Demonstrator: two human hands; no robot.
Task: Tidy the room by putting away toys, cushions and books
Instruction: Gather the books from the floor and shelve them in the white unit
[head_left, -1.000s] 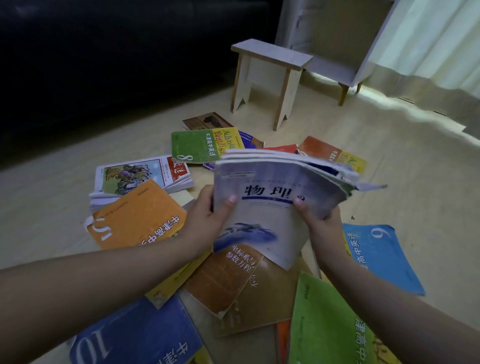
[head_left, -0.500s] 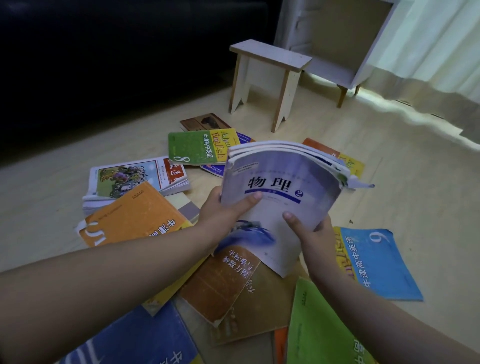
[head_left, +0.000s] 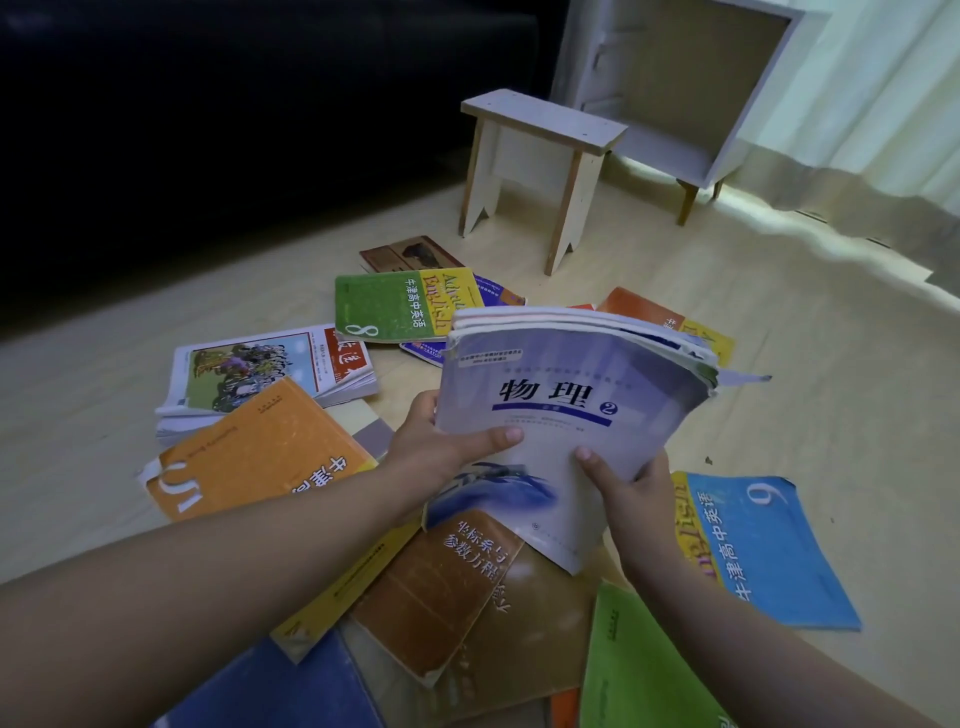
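I hold a small stack of books, a pale purple physics textbook on top, tilted up above the floor. My left hand grips its left edge with the thumb across the cover. My right hand holds the lower right edge, thumb on the cover. Around and below lie several loose books: an orange one, a green and yellow one, a blue one, a brown one and a green one.
A small white wooden stool stands on the pale wood floor behind the books. An open white cabinet on short legs is at the back right, beside pale curtains. A dark sofa fills the back left.
The stack has tilted up more towards me and risen slightly. My left thumb has slid further across the cover, and my right hand has shifted lower on the right edge.
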